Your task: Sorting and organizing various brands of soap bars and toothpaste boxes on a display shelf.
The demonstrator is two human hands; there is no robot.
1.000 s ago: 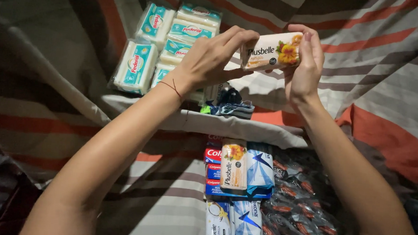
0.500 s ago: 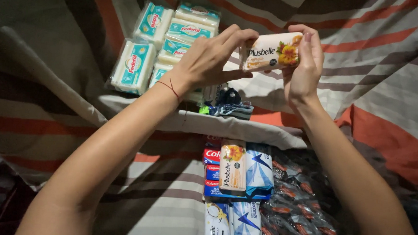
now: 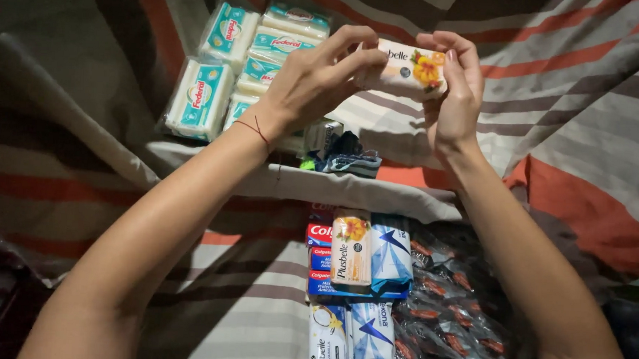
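Note:
Both of my hands hold one wrapped soap bar point(image 3: 410, 68), cream with an orange flower print, raised above a striped cloth. My left hand point(image 3: 317, 81) grips its left end with the fingertips, and a thin red thread circles that wrist. My right hand point(image 3: 457, 92) cups the bar's right end from behind. Below my arms lies a second bar of the same kind point(image 3: 351, 248), resting upright on red and blue toothpaste boxes point(image 3: 321, 261).
Several white and teal wrapped soap packs point(image 3: 227, 65) sit stacked at the upper left. Blue and white wrapped bars point(image 3: 390, 257) and dark sachets with red marks point(image 3: 447, 310) lie at the bottom centre. A small dark bundle point(image 3: 346, 159) sits under my hands. Striped fabric point(image 3: 578, 120) surrounds everything.
The soap bar has stayed between both hands; my hands hold nearly the same spot, with only a slight shift of the fingers on the wrapper.

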